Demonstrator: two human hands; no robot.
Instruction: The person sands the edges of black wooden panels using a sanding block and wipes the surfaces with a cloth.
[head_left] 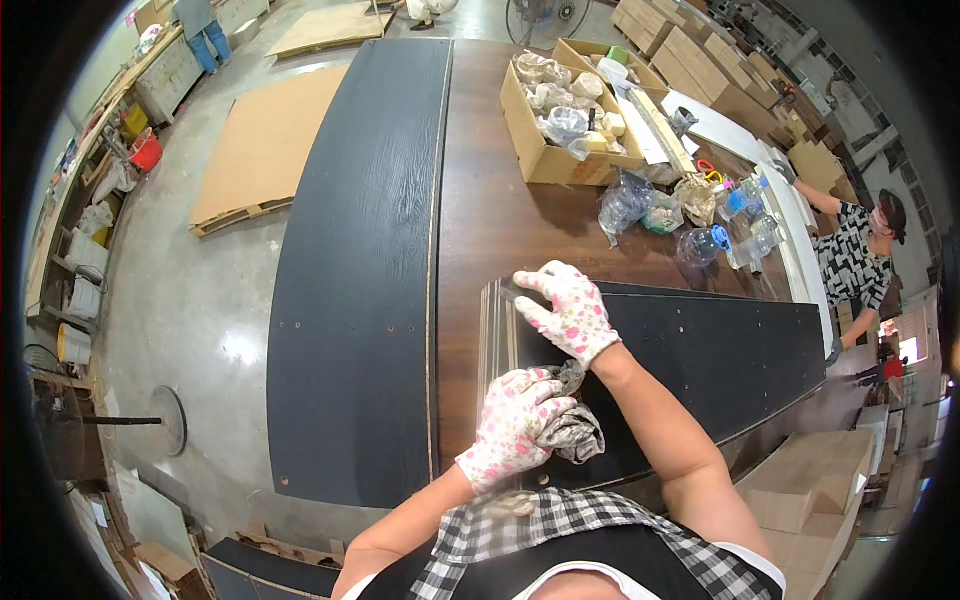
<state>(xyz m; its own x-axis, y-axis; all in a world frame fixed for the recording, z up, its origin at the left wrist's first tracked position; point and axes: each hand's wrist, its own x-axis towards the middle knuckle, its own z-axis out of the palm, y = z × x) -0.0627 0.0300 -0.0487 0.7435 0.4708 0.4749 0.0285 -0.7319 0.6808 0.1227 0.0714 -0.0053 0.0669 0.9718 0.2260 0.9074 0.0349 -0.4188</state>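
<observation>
My left hand, in a white glove with pink flowers, is closed on a crumpled grey patterned cloth. It rests by the near part of the stacked panels' left end. My right hand, in a matching glove, lies farther away at the far left corner of the black panel stack. Its thumb and fingers are apart and reach over the corner. Several pale panel edges show in layers at this end. The cloth's underside and part of the left fingers are hidden.
A long black panel lies left on the brown table. Farther back stand a cardboard box of wrapped items, plastic bottles and red-handled scissors. A co-worker stands at the right. A pallet lies on the floor.
</observation>
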